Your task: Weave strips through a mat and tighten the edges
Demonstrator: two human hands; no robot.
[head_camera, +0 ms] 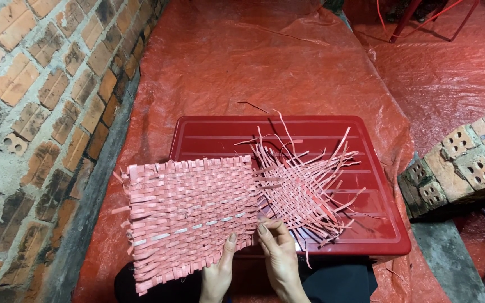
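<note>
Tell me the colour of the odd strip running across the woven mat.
Pale grey-white, a dashed line through the pink woven mat, toward the left hand; the head view shows it.

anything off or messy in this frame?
Yes. The woven mat is tight on its left part, but its right end is loose: strips splay out unevenly over the red lid. One pale strip runs across the pink weave. Both hands pinch the near edge.

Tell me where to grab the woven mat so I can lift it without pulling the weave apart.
Grip the woven mat by its tight left half, coming from the near edge beside the left hand. The right portion fans into loose strips that would likely slip or unravel.
</note>
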